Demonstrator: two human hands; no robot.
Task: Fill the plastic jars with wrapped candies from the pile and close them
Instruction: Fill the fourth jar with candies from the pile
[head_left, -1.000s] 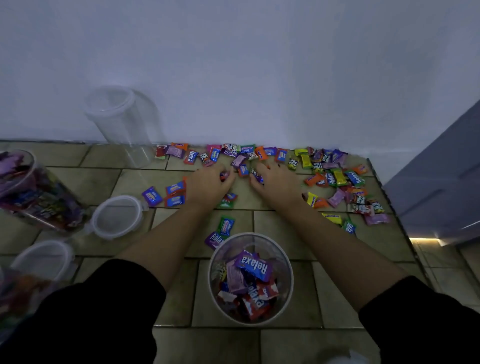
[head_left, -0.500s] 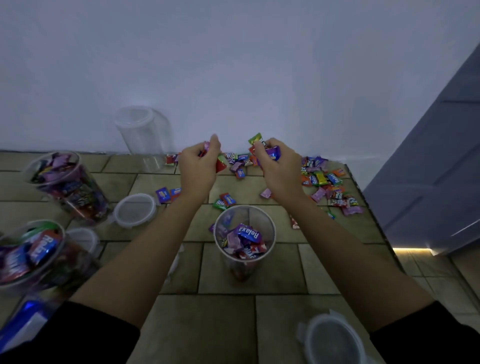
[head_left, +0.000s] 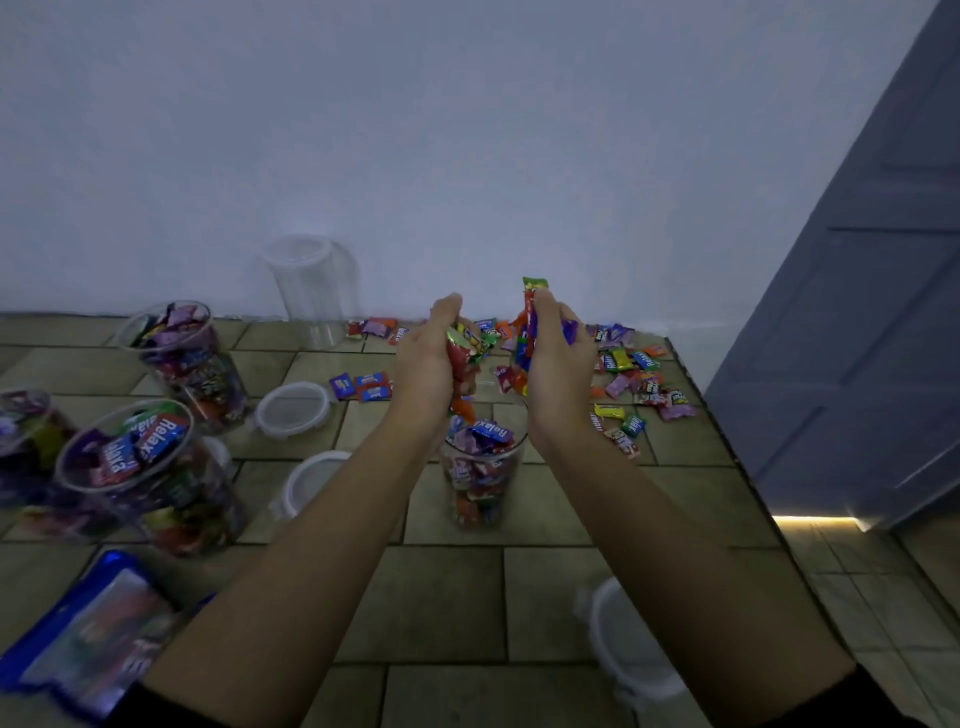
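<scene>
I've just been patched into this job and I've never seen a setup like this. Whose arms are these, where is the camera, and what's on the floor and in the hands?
There is no machine here: a person works with bare hands, and the camera sits on their head, looking forward and down. So the two arms reaching in from the bottom are their own. The left hand and the right hand each grip a bunch of wrapped candies, held above an open jar that is partly filled. Beyond it, along the wall, lies the candy pile on the tiled floor. At left stand two fuller jars without lids, an empty jar by the wall, and loose lids. A blue bag lies at lower left.
</scene>
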